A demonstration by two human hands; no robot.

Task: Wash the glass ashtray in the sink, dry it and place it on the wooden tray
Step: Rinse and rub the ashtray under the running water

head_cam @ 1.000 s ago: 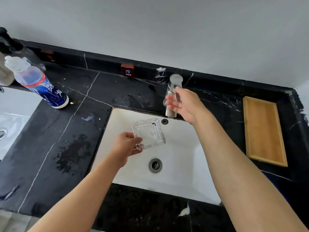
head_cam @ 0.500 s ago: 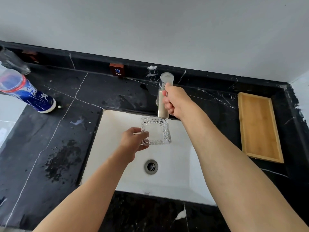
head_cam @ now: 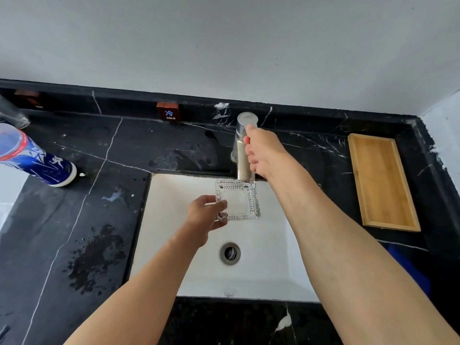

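My left hand (head_cam: 205,215) grips the square clear glass ashtray (head_cam: 239,199) by its left rim, holding it over the white sink (head_cam: 268,247), just below the spout. The fingers of my right hand (head_cam: 261,151) are wrapped around the steel tap (head_cam: 242,145) at the sink's back edge. No water stream is visible. The empty wooden tray (head_cam: 380,183) lies on the black counter to the right of the sink.
A blue-labelled plastic bottle (head_cam: 32,158) stands on the black marble counter (head_cam: 74,220) at the left, near a wet patch (head_cam: 97,257). A small "COLD" sign (head_cam: 168,112) sits on the back ledge. The drain (head_cam: 230,253) is at the sink's middle. Something blue (head_cam: 408,270) lies at the lower right.
My right hand went from open beside the tap to gripping it. My left hand carried the ashtray back and right, to under the spout.
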